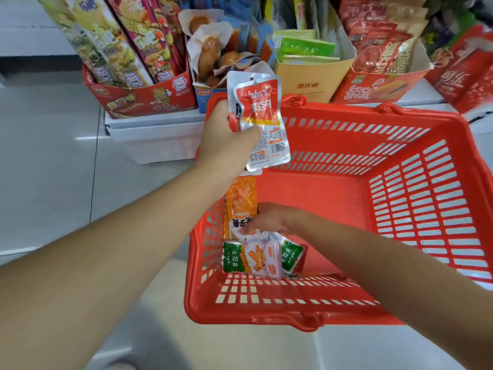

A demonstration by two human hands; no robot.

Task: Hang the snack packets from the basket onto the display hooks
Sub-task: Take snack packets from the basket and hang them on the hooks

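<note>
A red plastic basket point(416, 198) sits on the floor below me. My left hand point(226, 137) is raised over its far left corner, shut on a small stack of red and silver snack packets point(262, 121). My right hand point(272, 218) reaches down into the basket's near left corner, its fingers closed on silver packets point(262, 256) with green and orange labels. An orange packet point(241, 206) lies flat against the basket's left wall, just beyond that hand. No display hooks are visible.
Beyond the basket stands a low white shelf point(149, 134) holding cardboard display boxes: red ones of long snack boxes point(138, 100), a yellow one point(314, 81) with green packs, and red packets at the right point(378, 89). Grey tiled floor point(53, 169) lies to the left.
</note>
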